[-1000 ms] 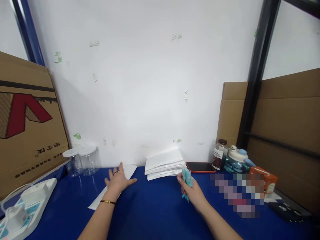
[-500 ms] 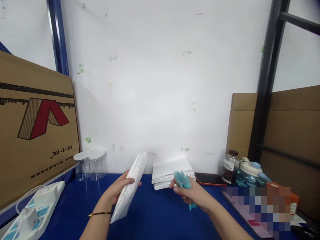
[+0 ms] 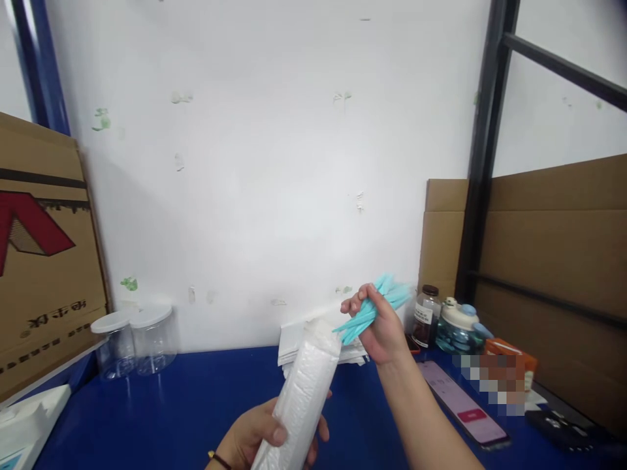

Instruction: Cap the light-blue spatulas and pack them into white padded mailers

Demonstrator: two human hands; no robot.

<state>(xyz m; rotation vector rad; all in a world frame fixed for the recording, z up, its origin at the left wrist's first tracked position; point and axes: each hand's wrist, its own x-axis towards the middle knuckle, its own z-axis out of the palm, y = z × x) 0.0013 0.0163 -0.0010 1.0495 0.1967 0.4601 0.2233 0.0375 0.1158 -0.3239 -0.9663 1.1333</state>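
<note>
My left hand [image 3: 274, 427] is wrapped round a long white plastic pouch [image 3: 311, 385] with a crinkled surface, tilted with its upper end away from me. My right hand [image 3: 377, 323] grips a bundle of thin teal strips [image 3: 365, 316]; their exact kind does not show. The strips' lower tips are at the pouch's upper right corner; whether they touch it or enter it I cannot tell. A stack of flat white packets [image 3: 289, 346] lies behind the pouch, partly hidden by it and by my right hand.
Two clear jars with white lids [image 3: 154, 339] stand at the left, near a white power strip [image 3: 34, 424] and a printed carton [image 3: 44, 274]. At the right are a phone [image 3: 465, 405], a brown-capped jar [image 3: 426, 316], a teal bottle [image 3: 458, 326] and an orange box [image 3: 514, 356].
The view has turned right. My left hand has brought the pouch right and nearer to me. My right hand has raised and tipped the teal strips, bringing their lower tips to the pouch's upper end.
</note>
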